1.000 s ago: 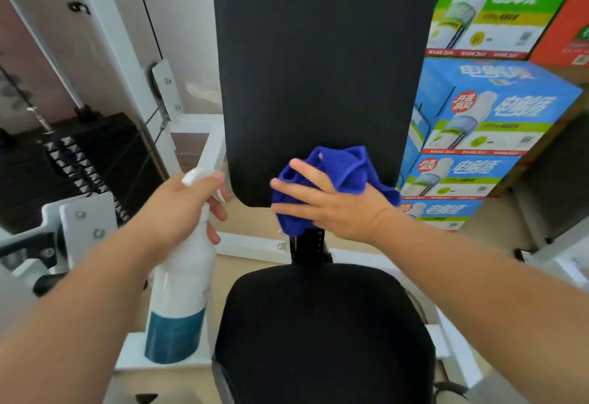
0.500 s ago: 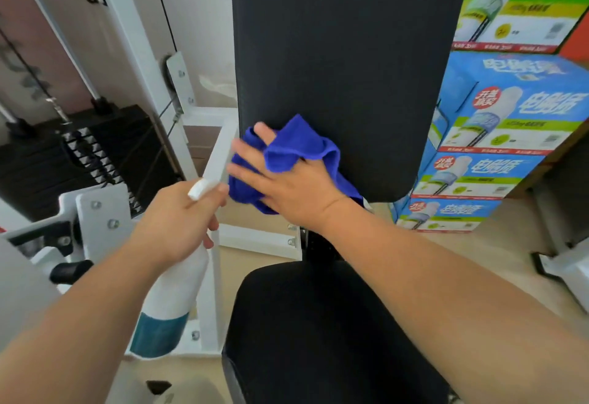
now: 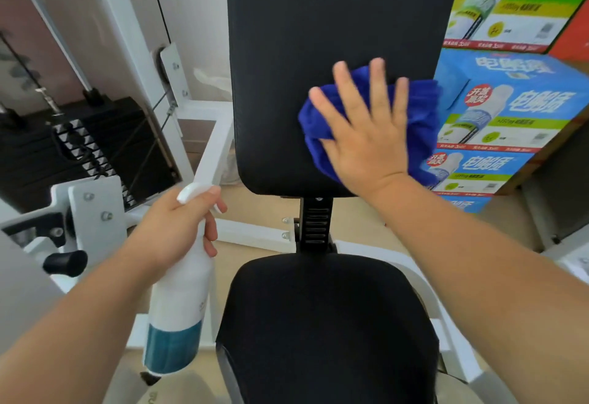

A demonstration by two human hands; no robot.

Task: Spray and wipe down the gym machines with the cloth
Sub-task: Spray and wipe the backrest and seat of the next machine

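Hands: right hand spread flat, pressing blue cloth against black back pad; left hand wrapped round spray bottle neck, below-left. Cloth: soft, light, bunches easily; best palmed. Bottle: rigid, likely slick; grip neck.

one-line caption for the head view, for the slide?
Right hand presses blue cloth against black backrest; left hand holds spray bottle.
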